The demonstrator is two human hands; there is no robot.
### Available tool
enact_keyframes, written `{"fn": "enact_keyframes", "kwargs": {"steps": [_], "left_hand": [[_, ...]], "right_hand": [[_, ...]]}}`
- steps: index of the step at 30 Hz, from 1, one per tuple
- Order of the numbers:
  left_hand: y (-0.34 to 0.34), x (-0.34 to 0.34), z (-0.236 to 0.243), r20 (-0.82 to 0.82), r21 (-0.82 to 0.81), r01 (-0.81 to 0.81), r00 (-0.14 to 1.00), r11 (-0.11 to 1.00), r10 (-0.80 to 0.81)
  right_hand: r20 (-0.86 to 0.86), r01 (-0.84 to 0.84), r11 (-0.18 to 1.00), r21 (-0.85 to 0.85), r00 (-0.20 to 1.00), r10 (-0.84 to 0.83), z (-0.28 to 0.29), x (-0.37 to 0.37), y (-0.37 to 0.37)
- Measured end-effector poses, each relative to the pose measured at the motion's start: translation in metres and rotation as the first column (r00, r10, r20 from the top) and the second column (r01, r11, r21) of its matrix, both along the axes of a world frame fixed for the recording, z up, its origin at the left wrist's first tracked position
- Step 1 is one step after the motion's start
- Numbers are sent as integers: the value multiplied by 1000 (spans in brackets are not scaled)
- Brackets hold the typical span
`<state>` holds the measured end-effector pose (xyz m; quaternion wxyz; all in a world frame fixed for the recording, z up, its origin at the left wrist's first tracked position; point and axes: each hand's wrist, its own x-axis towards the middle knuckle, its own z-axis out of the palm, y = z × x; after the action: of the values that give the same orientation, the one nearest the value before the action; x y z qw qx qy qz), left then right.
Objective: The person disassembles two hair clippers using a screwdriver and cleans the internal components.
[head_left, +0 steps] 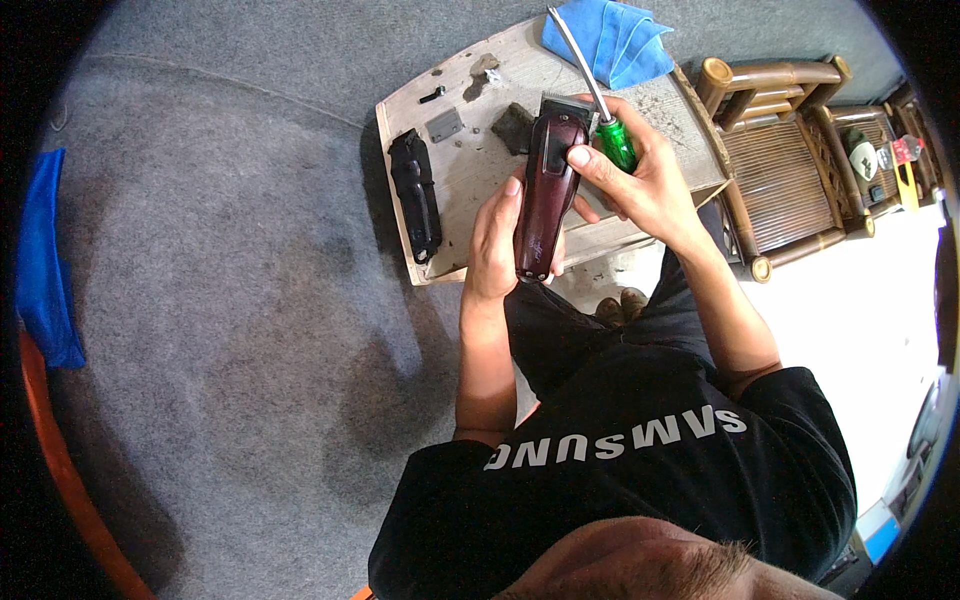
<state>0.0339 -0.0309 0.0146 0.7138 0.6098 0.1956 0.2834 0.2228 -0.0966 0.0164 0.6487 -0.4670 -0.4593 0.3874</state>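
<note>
A maroon hair clipper [543, 200] is held upright above a wooden table [700, 155]. My left hand [492, 240] is wrapped round its lower body. My right hand [645, 180] presses its thumb on the clipper's upper body and also grips a green-handled screwdriver [615, 145], whose metal shaft points up past the clipper's head. On the table lie a long black casing [416, 195] at the left, a grey plate [444, 124], a small black piece [432, 94] and a dark square piece [513, 128] behind the clipper.
A folded blue cloth [605, 45] lies at the table's back right. Bamboo chairs [785, 180] stand to the right, with assorted items on the farther one. Grey carpet [230, 250] spreads to the left, with a blue fabric [45, 260] at the far edge. My legs are below the table's edge.
</note>
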Motion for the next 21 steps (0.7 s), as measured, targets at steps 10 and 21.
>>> {"fn": "enact_keyframes", "kwargs": {"steps": [10,21], "left_hand": [[6,-4,-6,59,-93,69,996,993,-63],[4,-3,-4,24,-156,5,1000,988,-1]], "right_hand": [[32,24,1000,11,999,-24,-6,1,2],[100,64,998,16,993,-65,-9,1,4]]}}
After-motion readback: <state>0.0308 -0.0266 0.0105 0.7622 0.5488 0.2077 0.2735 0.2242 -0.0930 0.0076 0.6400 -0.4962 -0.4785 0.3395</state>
